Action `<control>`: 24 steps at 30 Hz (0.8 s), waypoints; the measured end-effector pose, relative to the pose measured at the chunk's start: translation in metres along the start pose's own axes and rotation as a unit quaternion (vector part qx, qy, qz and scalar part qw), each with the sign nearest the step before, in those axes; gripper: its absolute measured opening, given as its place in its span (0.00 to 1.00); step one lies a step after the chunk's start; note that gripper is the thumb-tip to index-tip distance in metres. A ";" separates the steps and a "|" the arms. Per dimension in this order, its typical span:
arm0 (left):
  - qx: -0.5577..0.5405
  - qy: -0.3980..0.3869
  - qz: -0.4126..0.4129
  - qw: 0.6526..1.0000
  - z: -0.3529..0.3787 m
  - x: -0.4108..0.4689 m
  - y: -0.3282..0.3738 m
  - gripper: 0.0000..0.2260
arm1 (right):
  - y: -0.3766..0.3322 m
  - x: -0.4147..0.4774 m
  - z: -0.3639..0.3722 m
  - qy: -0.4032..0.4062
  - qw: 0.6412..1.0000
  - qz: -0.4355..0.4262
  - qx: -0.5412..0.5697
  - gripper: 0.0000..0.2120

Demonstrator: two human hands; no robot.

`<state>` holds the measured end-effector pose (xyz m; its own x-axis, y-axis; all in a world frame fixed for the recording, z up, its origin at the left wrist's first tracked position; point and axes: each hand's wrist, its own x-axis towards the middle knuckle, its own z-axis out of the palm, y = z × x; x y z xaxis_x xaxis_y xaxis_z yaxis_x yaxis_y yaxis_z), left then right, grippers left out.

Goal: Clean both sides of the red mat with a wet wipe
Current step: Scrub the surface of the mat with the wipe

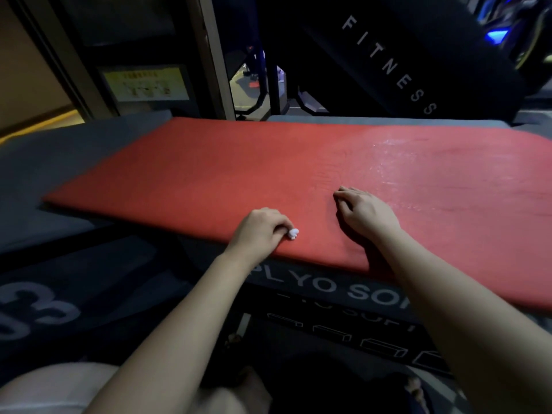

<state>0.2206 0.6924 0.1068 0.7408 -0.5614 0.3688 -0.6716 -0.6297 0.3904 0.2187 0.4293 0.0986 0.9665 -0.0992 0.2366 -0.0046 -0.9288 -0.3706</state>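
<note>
The red mat [209, 174] lies flat across dark grey padded boxes and fills the middle of the view. Its right part shines with wet streaks. My left hand [260, 230] rests at the mat's near edge and grips a small crumpled white wet wipe [293, 233], which sticks out past its fingers. My right hand [363, 210] lies palm down on the mat a little to the right, with its fingers resting on the surface and nothing in it.
A grey plyo soft box [322, 289] with white lettering carries the mat. Another dark box [44, 312] with a large number sits lower left. Behind stand a black fitness machine [388, 61] and a door frame [215, 55].
</note>
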 end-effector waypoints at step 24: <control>-0.022 -0.018 -0.081 0.996 0.028 0.083 -0.010 0.02 | 0.009 0.004 0.019 0.034 0.999 -0.014 -0.013 0.20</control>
<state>0.2886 0.6370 0.1099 0.8389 -0.4742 0.2672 -0.5426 -0.6895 0.4798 0.2278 0.4274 0.0792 0.9469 -0.0966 0.3065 0.0143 -0.9401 -0.3406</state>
